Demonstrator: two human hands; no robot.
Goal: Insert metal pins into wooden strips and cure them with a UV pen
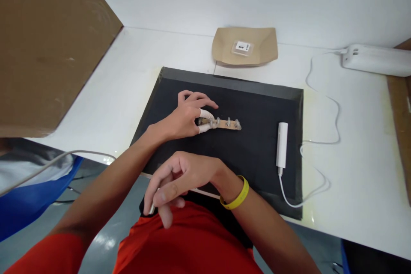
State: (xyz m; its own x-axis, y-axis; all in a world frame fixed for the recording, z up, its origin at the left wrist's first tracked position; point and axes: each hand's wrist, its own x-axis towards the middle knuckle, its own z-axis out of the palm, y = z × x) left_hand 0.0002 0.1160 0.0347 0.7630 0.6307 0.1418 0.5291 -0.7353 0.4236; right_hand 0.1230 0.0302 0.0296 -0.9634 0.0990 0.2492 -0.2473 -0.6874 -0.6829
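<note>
At the white counter (359, 107) with its black rectangular mat (257, 154), the right hand (186, 175) droops toward lower left, clamped on a small pale piece (152, 209), while the left hand (188, 115) pinches a tan strip with translucent knobs (224, 124) at centre.

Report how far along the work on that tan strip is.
Looks done: several clear pieces stand along the strip. In hand: the left hand pinches the strip's left end; the right hand is off the strip. Left: no unfilled place shows clearly, so what remains cannot be told.
</note>
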